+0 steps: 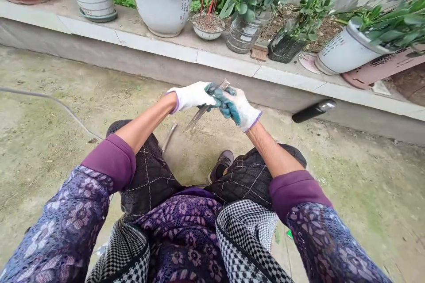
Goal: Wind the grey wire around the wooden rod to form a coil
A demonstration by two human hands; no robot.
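My left hand [195, 95] and my right hand [239, 107] meet in front of my knees, both in white work gloves with green-coated fingers. Between them they grip a narrow, flat grey-brown strip [198, 117]; whether it is wood or metal I cannot tell. It slants, one end poking out above my fingers and the longer end pointing down to the left. The fingers of both hands are wrapped closed and hide its middle. A short thin stick [169, 137] lies on the ground below, beside my left knee.
A low tiled ledge [159, 46] runs across ahead, carrying potted plants, a white pot [162, 6] and a bowl with red sticks [208, 26]. Against its wall leans a black cylinder with a shiny end [312, 111]. A grey cable [49, 97] crosses the concrete at left.
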